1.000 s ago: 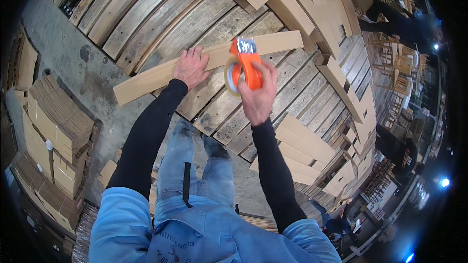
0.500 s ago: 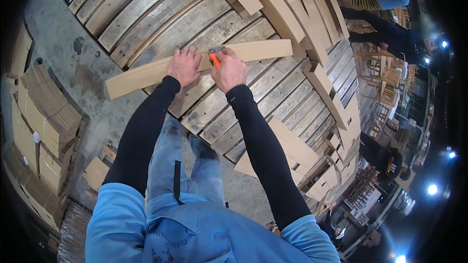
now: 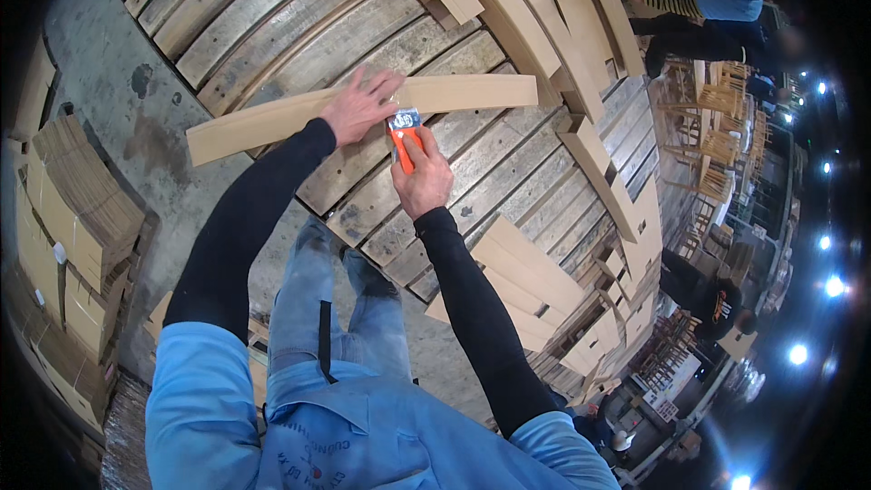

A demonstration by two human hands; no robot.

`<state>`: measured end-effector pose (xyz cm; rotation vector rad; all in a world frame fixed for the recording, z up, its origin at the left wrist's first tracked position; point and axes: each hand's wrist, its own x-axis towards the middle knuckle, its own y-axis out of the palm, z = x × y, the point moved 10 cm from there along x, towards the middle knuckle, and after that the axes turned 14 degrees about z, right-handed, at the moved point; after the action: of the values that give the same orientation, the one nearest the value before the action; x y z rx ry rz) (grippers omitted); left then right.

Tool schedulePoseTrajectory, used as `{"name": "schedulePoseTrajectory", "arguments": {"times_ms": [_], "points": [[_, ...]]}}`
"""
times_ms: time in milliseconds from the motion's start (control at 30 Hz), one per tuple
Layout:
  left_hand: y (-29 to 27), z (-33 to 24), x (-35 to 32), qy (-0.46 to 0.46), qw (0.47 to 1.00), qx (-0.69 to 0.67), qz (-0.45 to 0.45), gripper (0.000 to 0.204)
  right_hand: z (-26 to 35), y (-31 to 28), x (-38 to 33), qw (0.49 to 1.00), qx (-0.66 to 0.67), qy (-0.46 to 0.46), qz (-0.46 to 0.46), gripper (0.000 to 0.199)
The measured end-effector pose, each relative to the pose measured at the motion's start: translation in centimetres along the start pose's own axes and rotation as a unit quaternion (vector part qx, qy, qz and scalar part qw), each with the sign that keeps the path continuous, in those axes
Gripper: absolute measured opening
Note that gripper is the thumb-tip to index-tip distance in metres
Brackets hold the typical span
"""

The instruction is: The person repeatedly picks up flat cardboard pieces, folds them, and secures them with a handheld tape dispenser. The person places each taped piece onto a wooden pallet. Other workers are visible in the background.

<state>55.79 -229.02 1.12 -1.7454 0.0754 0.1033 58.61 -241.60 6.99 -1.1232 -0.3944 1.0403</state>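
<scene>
The left hand [image 3: 358, 109] pressed flat on the cardboard box [image 3: 363, 107]; beside it, the right hand [image 3: 422, 183] gripped the orange tape dispenser [image 3: 402, 134], whose tape might wrinkle if the box slid

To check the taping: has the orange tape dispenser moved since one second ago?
Yes. The orange tape dispenser came down from above the long cardboard piece onto its near edge, in the right hand.

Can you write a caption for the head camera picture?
Left hand presses a long cardboard box while right hand holds orange tape dispenser.

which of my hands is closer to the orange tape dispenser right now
Right. The right hand grips the orange tape dispenser by its handle, while the left hand lies flat on the long cardboard box just beside it.
</scene>
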Motion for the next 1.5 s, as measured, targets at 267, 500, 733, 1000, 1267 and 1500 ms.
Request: {"name": "schedulePoseTrajectory", "arguments": {"times_ms": [267,500,733,1000,1267,1500], "points": [[2.6,2.2,2.1,-0.011,0.932,-0.339,0.132,0.069,1.7,-3.4,1.0,0.999,0.044,-0.024,0.002,0.040],[2.6,2.0,-3.9,-0.181,0.922,-0.342,-0.006,0.066,2.6,-1.9,5.2,0.996,-0.017,0.025,0.082,0.029],[2.0,-0.7,-4.6,-0.227,0.965,-0.128,-0.014,0.056,2.1,-1.1,6.3,0.996,-0.040,0.007,0.084,0.030],[2.2,1.2,-3.7,-0.198,0.968,-0.153,0.039,0.056,0.3,-1.6,-1.9,0.993,-0.005,-0.011,0.120,0.045],[4.5,5.1,-0.6,-0.129,0.903,-0.364,0.191,0.057,-1.3,-0.3,-1.4,0.998,-0.003,-0.059,0.016,0.046],[0.0,-1.3,-2.2,-0.168,0.984,-0.047,-0.025,0.051,-1.0,-1.0,2.4,0.999,0.009,-0.034,0.032,0.045]]}}
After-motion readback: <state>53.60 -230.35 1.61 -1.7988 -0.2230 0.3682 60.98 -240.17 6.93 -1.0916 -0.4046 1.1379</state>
